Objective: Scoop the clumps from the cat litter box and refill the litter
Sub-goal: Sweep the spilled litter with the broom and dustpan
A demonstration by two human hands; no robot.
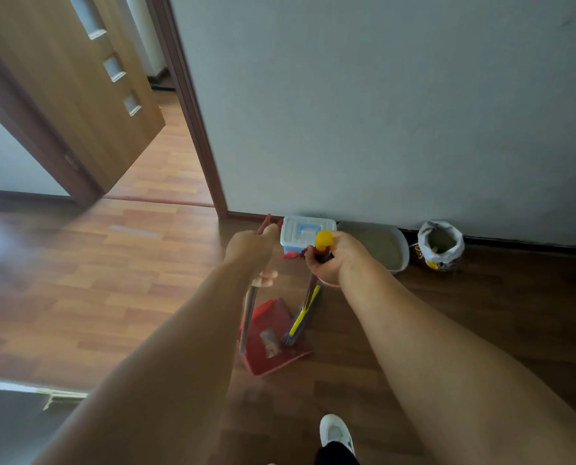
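Observation:
My left hand (251, 251) grips the top of the long handle of a red dustpan (273, 340), which stands on the wooden floor with some debris in it. My right hand (333, 260) grips the yellow-capped handle of a broom (301, 318), whose bristles rest in the dustpan. Behind my right hand a grey litter box (388, 250) with pale litter sits against the wall. An open litter bag (440, 245) stands to its right.
A white and blue lidded plastic box (305, 231) stands at the wall beside the litter box. An open wooden door (78, 88) and doorway lie to the left. My white shoe (336, 432) shows at the bottom.

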